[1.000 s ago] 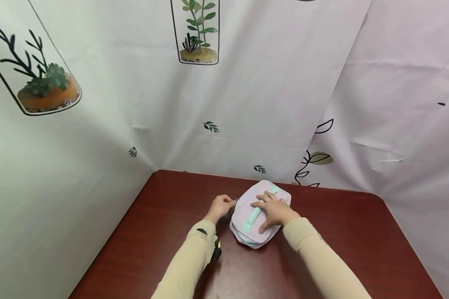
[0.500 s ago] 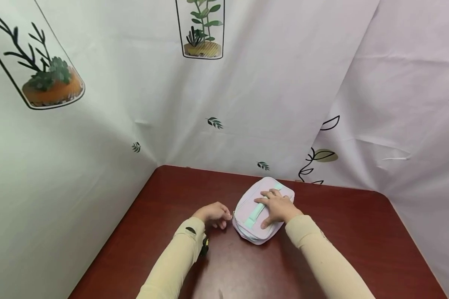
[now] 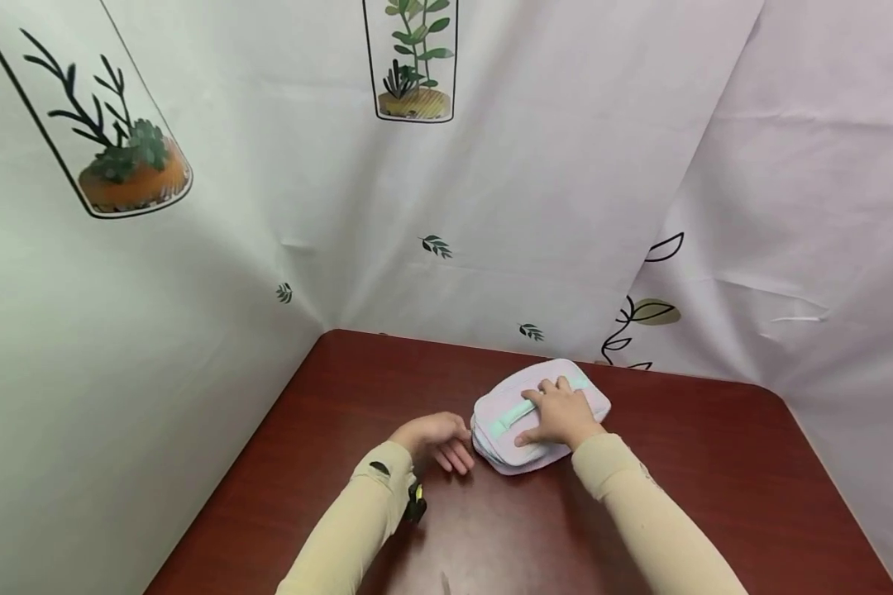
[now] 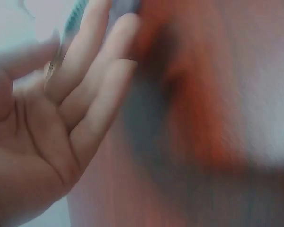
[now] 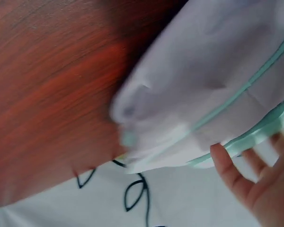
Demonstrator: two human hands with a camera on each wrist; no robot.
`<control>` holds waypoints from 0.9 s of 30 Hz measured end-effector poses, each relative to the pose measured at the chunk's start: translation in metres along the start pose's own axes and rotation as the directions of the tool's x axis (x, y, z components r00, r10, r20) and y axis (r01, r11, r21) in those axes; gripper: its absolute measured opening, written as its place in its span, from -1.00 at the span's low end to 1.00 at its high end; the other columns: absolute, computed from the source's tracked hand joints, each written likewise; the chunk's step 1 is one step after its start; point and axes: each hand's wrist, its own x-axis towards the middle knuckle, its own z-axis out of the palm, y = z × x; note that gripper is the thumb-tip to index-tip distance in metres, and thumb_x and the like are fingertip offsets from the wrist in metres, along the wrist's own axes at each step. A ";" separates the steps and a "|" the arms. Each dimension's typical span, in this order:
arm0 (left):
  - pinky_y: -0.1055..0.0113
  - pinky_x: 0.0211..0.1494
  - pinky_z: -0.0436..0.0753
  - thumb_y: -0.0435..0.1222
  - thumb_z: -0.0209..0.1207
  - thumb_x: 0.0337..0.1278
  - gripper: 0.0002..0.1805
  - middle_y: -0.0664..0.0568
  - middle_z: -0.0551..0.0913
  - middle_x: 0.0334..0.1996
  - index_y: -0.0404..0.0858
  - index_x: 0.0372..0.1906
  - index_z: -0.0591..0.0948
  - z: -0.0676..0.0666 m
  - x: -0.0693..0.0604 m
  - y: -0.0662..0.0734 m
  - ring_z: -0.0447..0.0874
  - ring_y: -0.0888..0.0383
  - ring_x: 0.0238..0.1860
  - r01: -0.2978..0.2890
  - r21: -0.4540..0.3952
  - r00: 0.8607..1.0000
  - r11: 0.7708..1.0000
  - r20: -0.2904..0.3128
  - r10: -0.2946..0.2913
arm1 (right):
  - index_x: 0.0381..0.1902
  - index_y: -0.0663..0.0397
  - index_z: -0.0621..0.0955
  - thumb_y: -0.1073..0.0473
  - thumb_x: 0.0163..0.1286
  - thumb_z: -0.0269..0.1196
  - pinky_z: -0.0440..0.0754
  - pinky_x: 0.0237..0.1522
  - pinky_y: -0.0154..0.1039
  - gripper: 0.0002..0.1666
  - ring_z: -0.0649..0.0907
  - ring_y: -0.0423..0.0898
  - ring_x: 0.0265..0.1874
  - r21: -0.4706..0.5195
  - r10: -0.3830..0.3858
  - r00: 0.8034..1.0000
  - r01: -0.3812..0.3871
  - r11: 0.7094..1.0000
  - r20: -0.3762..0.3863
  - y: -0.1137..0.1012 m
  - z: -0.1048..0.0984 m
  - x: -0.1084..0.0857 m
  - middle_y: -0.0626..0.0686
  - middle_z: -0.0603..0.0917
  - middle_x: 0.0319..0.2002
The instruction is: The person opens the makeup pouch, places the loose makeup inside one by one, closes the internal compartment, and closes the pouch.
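A pale pink zip bag with a mint-green handle strap lies near the table's far edge. My right hand rests on its top, fingers spread across the strap. In the right wrist view the fingers lie by the mint trim, with the pink fabric side beside them. At the bag's left corner is my left hand. Its thumb and index finger pinch a small metallic zipper pull, seen in the left wrist view. The other left fingers stretch out loosely. Whatever is inside the bag is hidden.
The dark red-brown wooden table has rounded far corners. A white printed cloth hangs directly behind it and along the left side. A small dark device sits at the left wrist.
The left hand has moved along the bag's left side toward its near corner, and its free fingers have straightened. The bag has turned clockwise under the right hand.
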 end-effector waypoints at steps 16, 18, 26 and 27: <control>0.30 -0.60 0.53 -0.32 0.02 0.29 -0.84 -0.07 0.63 -0.59 -0.33 -0.39 0.49 -0.002 0.027 -0.003 0.62 0.13 -0.63 -0.089 -0.011 0.863 0.996 -0.500 0.072 | 0.28 0.12 0.39 -0.43 -0.29 0.41 0.16 0.14 0.26 0.21 0.25 0.33 0.20 0.064 0.070 0.987 -0.081 0.995 0.148 0.001 -0.004 -0.006 0.35 0.33 0.16; 0.27 -0.57 0.54 -0.32 0.03 0.28 -0.84 -0.08 0.65 -0.57 -0.33 -0.38 0.51 -0.002 0.025 -0.004 0.63 0.10 -0.60 -0.082 0.016 0.868 0.996 -0.490 0.080 | 0.31 0.12 0.35 -0.37 -0.31 0.46 0.07 0.13 0.36 0.24 0.18 0.41 0.24 0.076 0.026 0.985 -0.039 0.996 0.170 0.006 -0.003 -0.010 0.36 0.28 0.23; 0.25 -0.53 0.51 -0.34 0.07 0.22 -0.82 -0.05 0.63 -0.64 -0.39 -0.36 0.58 0.001 0.017 0.005 0.59 0.15 -0.64 -0.075 0.172 0.929 0.982 -0.345 0.131 | 0.14 0.13 0.52 -0.19 -0.12 0.32 0.46 -0.04 0.10 -0.14 0.52 0.30 0.00 0.092 0.002 0.999 0.003 0.996 -0.050 0.026 0.008 -0.010 0.28 0.47 0.14; 0.27 -0.54 0.50 -0.34 0.07 0.22 -0.82 -0.04 0.62 -0.66 -0.40 -0.35 0.59 0.002 0.016 0.006 0.59 0.16 -0.65 -0.076 0.182 0.937 0.980 -0.324 0.133 | 0.13 0.13 0.53 -0.19 -0.11 0.31 0.47 -0.07 0.09 -0.16 0.53 0.28 -0.02 0.092 0.007 0.998 -0.001 0.996 -0.063 0.028 0.008 -0.009 0.27 0.49 0.12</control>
